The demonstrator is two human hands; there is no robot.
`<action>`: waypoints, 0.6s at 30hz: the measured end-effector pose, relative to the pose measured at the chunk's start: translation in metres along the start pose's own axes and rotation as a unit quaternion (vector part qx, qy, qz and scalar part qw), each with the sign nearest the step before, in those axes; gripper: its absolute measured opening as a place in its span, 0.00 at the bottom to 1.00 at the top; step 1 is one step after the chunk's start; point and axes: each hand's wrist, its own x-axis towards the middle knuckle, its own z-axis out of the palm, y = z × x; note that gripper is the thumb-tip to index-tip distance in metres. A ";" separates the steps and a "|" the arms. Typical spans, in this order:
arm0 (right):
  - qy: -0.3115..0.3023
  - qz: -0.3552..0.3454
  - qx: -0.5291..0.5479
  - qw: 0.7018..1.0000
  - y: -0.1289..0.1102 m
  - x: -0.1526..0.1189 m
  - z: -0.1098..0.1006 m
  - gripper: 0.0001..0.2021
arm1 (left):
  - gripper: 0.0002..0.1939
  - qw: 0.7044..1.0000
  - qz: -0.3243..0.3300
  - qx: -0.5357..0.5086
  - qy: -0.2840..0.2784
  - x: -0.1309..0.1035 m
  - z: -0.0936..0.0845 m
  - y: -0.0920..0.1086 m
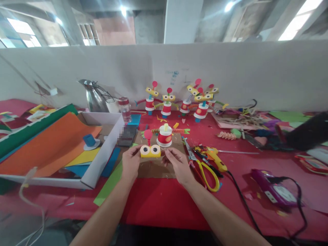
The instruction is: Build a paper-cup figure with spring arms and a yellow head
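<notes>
My left hand (131, 162) is closed on one end of a yellow paper robot head (150, 152), a small rolled tube with two big round eyes. A red disc (148, 134) on a coiled paper strip rises from its top. My right hand (178, 165) is beside the other end, thumb and fingers drawn together; whatever they may pinch is too small to make out. Just behind the head stands a red-and-white paper cup body (164, 136) with coiled paper arms and a yellow piece on top. It rests on a brown cardboard sheet (156, 172).
Scissors (208, 176) and a yellow hot glue gun (216, 160) lie at right, its cord running forward. A purple power strip (275, 191) is farther right. At left stands a white box (102, 153) of coloured paper. Several finished paper robots (166, 108) line the back, near a steel jug (94, 97).
</notes>
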 end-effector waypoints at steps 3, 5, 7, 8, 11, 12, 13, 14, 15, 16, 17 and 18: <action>-0.020 0.010 -0.004 1.000 0.000 -0.001 0.003 0.11 | 0.10 1.000 0.022 0.019 -0.008 -0.001 -0.001 0.000; -0.015 0.010 -0.029 0.999 -0.001 -0.001 0.005 0.11 | 0.10 0.998 0.038 0.042 -0.023 -0.002 -0.001 0.001; 0.009 0.005 -0.073 0.997 -0.006 0.000 0.003 0.12 | 0.11 0.996 0.048 0.062 -0.041 -0.003 0.000 0.001; 0.021 0.001 -0.108 0.994 -0.010 0.001 0.000 0.12 | 0.11 0.995 0.054 0.069 -0.046 -0.003 0.000 0.001; 0.030 -0.011 -0.263 0.964 -0.027 0.002 -0.025 0.11 | 0.12 0.993 0.074 0.077 -0.048 -0.003 -0.002 0.001; 0.027 -0.015 -0.323 0.946 -0.033 0.001 -0.039 0.10 | 0.12 0.992 0.084 0.078 -0.046 -0.003 -0.002 0.001; 0.050 -0.023 -0.381 0.923 -0.039 0.000 -0.055 0.11 | 0.12 0.992 0.095 0.077 -0.043 -0.003 -0.003 0.001; 0.080 -0.027 -0.437 0.895 -0.043 -0.001 -0.074 0.11 | 0.12 0.991 0.104 0.078 -0.040 -0.003 -0.004 0.001; 0.115 -0.026 -0.491 0.863 -0.046 -0.003 -0.094 0.10 | 0.12 0.990 0.112 0.079 -0.036 -0.002 -0.004 0.002; 0.148 -0.016 -0.548 0.823 -0.047 -0.005 -0.114 0.10 | 0.12 0.990 0.115 0.081 -0.031 -0.002 -0.005 0.002; 0.167 0.012 -0.602 0.781 -0.047 -0.007 -0.133 0.11 | 0.12 0.990 0.112 0.082 -0.028 -0.002 -0.005 0.003; 0.191 0.054 -0.637 0.745 -0.046 -0.009 -0.150 0.14 | 0.12 0.991 0.106 0.080 -0.025 -0.002 -0.005 0.003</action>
